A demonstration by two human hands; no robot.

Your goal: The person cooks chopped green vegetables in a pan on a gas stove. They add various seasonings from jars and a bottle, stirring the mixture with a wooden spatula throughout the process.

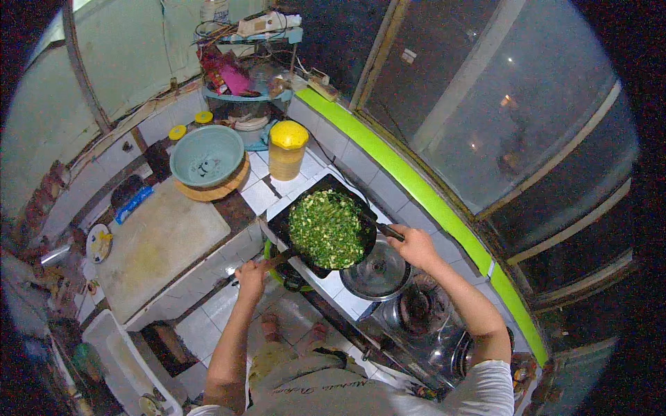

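A dark wok (371,239) filled with chopped green vegetables and pale bits (328,229) sits on a black square cooker (279,225) on the white-tiled counter. My left hand (251,279) is closed round the wok's brown handle (279,260), at its near left side. My right hand (414,246) grips the dark handle of a utensil (381,227) that reaches over the wok's right rim. The utensil's working end is hidden, apparently among the greens. Close below my right hand, a round glass-looking lid (378,269) lies against the wok's near right side.
Behind the wok stands a yellow-lidded container (287,154). A grey-blue basin (207,157) rests on a round wooden board (232,182), beside a large pale cutting board (159,243). At right is a gas stove (433,326); a bright green ledge (409,187) runs below the windows.
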